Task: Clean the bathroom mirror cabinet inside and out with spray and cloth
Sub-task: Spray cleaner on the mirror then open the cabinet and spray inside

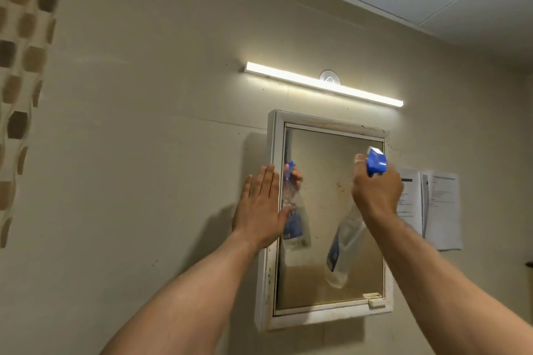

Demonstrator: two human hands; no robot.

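Observation:
A white-framed mirror cabinet (331, 315) hangs on the beige wall, its door closed and the glass smeared and spotted. My right hand (375, 187) grips a clear spray bottle (344, 248) with a blue trigger head (376, 163), held up in front of the mirror's upper right part, nozzle toward the glass. My left hand (261, 207) lies flat with fingers spread against the cabinet's left frame edge. The bottle's reflection shows in the mirror's left half. No cloth is in view.
A lit tube lamp (323, 83) is mounted above the cabinet. Printed paper sheets (441, 207) hang on the wall just right of it. A patterned curtain (20, 66) hangs at the far left. A dark object pokes in at the right edge.

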